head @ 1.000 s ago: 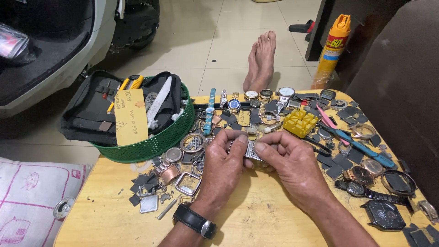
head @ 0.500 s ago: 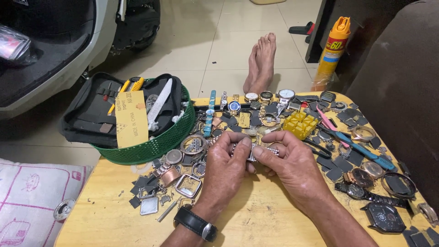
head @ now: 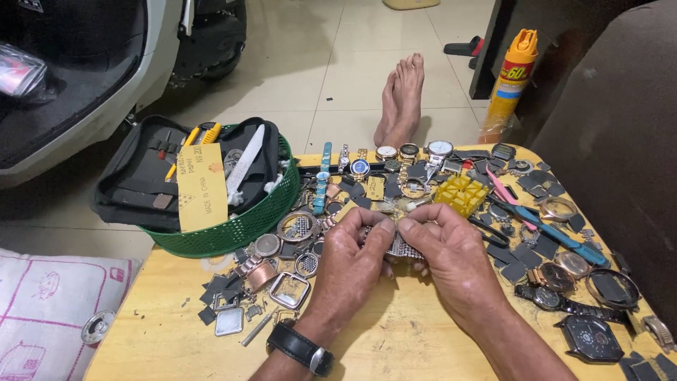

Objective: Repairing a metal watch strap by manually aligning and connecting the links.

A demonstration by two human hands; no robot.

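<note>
Hands (head: 405, 250) now closer, metal band (head: 400, 247) between.

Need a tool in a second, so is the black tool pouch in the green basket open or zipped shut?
Open. The black zip-up tool pouch lies spread in the round green plastic basket, with yellow-handled tools showing inside.

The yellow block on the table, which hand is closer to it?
Right. The right hand sits just below the yellow block; the left hand is farther left, and both pinch a metal watch band.
</note>
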